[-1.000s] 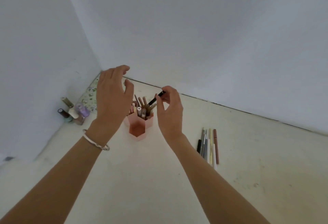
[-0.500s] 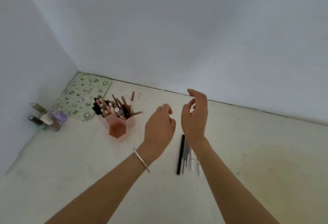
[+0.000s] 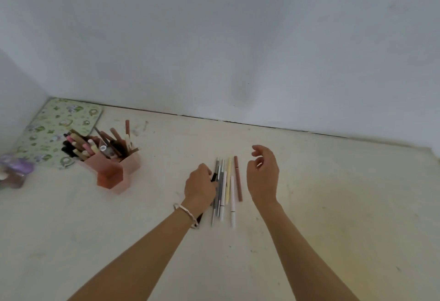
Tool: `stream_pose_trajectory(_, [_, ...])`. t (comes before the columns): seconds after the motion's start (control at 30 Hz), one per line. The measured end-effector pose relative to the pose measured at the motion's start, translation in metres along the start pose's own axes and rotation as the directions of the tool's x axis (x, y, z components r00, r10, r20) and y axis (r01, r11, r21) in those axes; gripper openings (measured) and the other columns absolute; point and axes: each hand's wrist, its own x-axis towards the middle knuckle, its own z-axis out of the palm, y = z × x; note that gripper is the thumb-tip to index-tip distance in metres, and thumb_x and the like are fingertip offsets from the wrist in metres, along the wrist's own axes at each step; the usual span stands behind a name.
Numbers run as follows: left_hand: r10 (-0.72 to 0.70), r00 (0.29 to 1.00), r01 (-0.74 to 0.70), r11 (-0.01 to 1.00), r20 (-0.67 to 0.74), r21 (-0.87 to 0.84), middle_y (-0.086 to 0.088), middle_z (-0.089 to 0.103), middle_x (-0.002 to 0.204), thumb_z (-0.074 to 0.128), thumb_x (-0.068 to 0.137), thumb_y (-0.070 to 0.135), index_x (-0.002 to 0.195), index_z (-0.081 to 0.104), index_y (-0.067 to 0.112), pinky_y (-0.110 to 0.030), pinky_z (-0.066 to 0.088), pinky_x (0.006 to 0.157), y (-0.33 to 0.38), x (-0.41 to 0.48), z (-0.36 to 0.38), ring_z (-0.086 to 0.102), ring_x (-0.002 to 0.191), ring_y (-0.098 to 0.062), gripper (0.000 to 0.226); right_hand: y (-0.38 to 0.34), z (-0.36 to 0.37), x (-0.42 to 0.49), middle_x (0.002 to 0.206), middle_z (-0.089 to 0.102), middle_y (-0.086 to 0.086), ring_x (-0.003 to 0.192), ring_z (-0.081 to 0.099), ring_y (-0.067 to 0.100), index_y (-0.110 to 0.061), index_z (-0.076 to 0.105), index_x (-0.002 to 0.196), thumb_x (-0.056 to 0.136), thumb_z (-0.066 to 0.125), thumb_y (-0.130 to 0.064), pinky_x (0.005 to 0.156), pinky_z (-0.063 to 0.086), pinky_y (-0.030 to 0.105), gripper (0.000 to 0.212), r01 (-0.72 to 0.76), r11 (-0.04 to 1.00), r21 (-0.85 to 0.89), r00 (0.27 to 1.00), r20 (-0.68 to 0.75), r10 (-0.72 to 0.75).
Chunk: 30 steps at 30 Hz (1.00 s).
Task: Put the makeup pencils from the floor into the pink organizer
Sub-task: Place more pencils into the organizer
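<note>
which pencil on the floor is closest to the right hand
The brown pencil, rightmost in the row, lying just left of the right hand. The yellow pencil is next to it; the black pencil is farthest, held by the left hand.

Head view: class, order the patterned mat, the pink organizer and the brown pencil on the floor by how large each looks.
Largest: patterned mat, though partly hidden.
Then: pink organizer.
Smallest: brown pencil, though nearer the camera.

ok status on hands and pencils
Left hand grips black pencil, left end of row. Right hand open, empty. Other pencils lie on floor. Nothing seen blocking pink organizer.
</note>
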Motion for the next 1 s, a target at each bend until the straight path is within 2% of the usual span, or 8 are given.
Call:
stream_pose_trajectory(0.2, [0.197, 0.901, -0.317, 0.906, -0.386, -0.278, 0.008, 0.06, 0.082, 0.07, 0.088, 0.015, 0.107, 0.056, 0.029, -0.013, 0.046, 0.067, 0.036, -0.009, -0.074, 0.061, 0.075, -0.006, 0.027, 0.014, 0.017, 0.012, 0.114, 0.058, 0.008, 0.091, 0.056, 0.016, -0.01, 0.054, 0.126, 0.099, 0.048, -0.013, 0.078, 0.039, 0.023, 0.028, -0.085, 0.956, -0.279, 0.98, 0.148, 0.13])
stream_pose_trajectory(0.37, [0.262, 0.85, -0.413, 0.87, -0.457, -0.27, 0.01, 0.06, 0.087, 0.068, 0.09, 0.012, 0.115, 0.058, 0.029, -0.002, 0.044, 0.07, 0.052, -0.027, -0.099, 0.061, 0.079, 0.0, 0.032, 0.028, 0.025, 0.009, 0.115, 0.051, 0.018, 0.101, 0.055, 0.035, -0.008, 0.044, 0.131, 0.095, 0.037, 0.002, 0.08, 0.048, 0.037, 0.038, 0.004, 0.83, -0.558, 0.953, 0.252, 0.165])
stream_pose_trajectory(0.47, [0.309, 0.774, -0.502, 0.831, -0.553, -0.24, 0.006, 0.06, 0.092, 0.066, 0.091, 0.008, 0.118, 0.061, 0.026, -0.004, 0.049, 0.071, 0.047, -0.038, -0.118, 0.061, 0.083, 0.001, 0.033, 0.019, 0.023, 0.015, 0.114, 0.05, 0.02, 0.099, 0.055, 0.037, -0.015, 0.027, 0.15, 0.096, 0.035, 0.003, 0.077, 0.044, 0.037, 0.058, 0.022, 0.873, -0.487, 0.958, 0.259, 0.121])
stream_pose_trajectory(0.53, [0.321, 0.637, -0.573, 0.805, -0.701, -0.152, 0.001, 0.062, 0.097, 0.065, 0.091, 0.007, 0.119, 0.061, 0.022, -0.005, 0.051, 0.071, 0.035, -0.037, -0.15, 0.063, 0.084, -0.001, 0.032, -0.003, 0.022, 0.024, 0.116, 0.049, 0.019, 0.095, 0.056, 0.033, -0.02, 0.023, 0.153, 0.092, 0.039, 0.006, 0.079, 0.048, 0.04, 0.068, 0.029, 0.941, -0.338, 0.979, 0.198, 0.041])
stream_pose_trajectory(0.63, [0.251, 0.496, -0.502, 0.864, -0.831, -0.039, -0.004, 0.063, 0.103, 0.063, 0.092, 0.01, 0.117, 0.06, 0.021, -0.008, 0.052, 0.073, 0.003, -0.024, -0.203, 0.063, 0.084, -0.005, 0.028, -0.054, 0.026, 0.027, 0.11, 0.048, 0.008, 0.085, 0.053, 0.001, -0.02, 0.035, 0.148, 0.095, 0.041, 0.003, 0.077, 0.051, 0.027, 0.058, 0.144, 0.989, -0.032, 0.989, 0.034, -0.142])
stream_pose_trajectory(0.7, [0.199, 0.524, -0.409, 0.912, -0.828, -0.039, -0.005, 0.064, 0.104, 0.063, 0.092, 0.009, 0.117, 0.06, 0.02, -0.013, 0.055, 0.078, -0.019, -0.014, -0.219, 0.064, 0.087, -0.009, 0.027, -0.089, 0.032, 0.022, 0.107, 0.05, 0.005, 0.083, 0.054, -0.007, -0.02, 0.04, 0.142, 0.095, 0.043, 0.002, 0.067, 0.05, 0.013, 0.053, 0.242, 0.95, 0.2, 0.97, -0.05, -0.236])
stream_pose_trajectory(0.77, [0.191, 0.579, -0.355, 0.934, -0.793, -0.034, -0.005, 0.064, 0.103, 0.064, 0.091, 0.008, 0.117, 0.06, 0.019, -0.025, 0.057, 0.084, -0.038, -0.006, -0.222, 0.066, 0.087, -0.015, 0.028, -0.12, 0.042, 0.015, 0.109, 0.054, 0.005, 0.089, 0.057, -0.001, -0.022, 0.041, 0.139, 0.094, 0.046, 0.0, 0.072, 0.052, 0.014, 0.051, 0.295, 0.897, 0.329, 0.955, -0.083, -0.284])
stream_pose_trajectory(1.0, [0.27, 0.727, -0.245, 0.961, -0.631, 0.128, -0.003, 0.066, 0.102, 0.065, 0.089, 0.009, 0.106, 0.065, 0.017, -0.033, 0.052, 0.088, -0.077, 0.003, -0.202, 0.062, 0.096, -0.022, 0.019, -0.164, 0.086, -0.024, 0.102, 0.057, -0.005, 0.093, 0.063, 0.011, -0.027, 0.043, 0.131, 0.093, 0.054, -0.002, 0.084, 0.054, 0.022, 0.047, 0.353, 0.827, 0.437, 0.918, 0.008, -0.396])
